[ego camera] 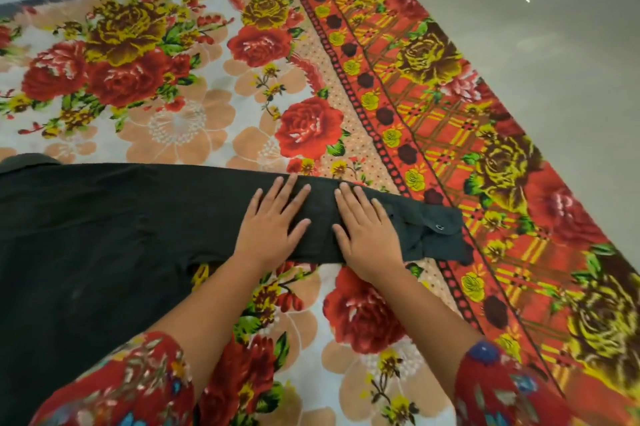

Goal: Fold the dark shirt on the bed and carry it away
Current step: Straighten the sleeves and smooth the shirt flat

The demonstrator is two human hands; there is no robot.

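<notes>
Black cloth fills the lower left of the view: the shirt (104, 235) lies flat on the bed (214, 134), its body running off the left edge. One sleeve (322, 203) extends rightward across the bed. It ends in a rumpled cuff (440, 228) that bears a small pale button and rests on the red border of the blanket (433, 134).

Both hands lie palm-down on this sleeve, side by side and close together without touching. Left hand (273, 224): fingers straight and slightly spread, pointing away from the person, pressing the cloth flat; it grips nothing. Right hand (367, 235): likewise flat, fingers extended, thumb turned toward the left hand, resting on the sleeve just short of the cuff; nothing is pinched or held. The heel of each hand sits at the sleeve's near edge.

Blanket: cream centre printed with red and yellow roses and peach blossoms, bounded on the right by a red-and-yellow lattice border. Both forearms enter from the bottom, each emerging from the person's red floral clothing (121, 387). Grey glossy floor (554, 61) shows beyond the blanket's right edge.
</notes>
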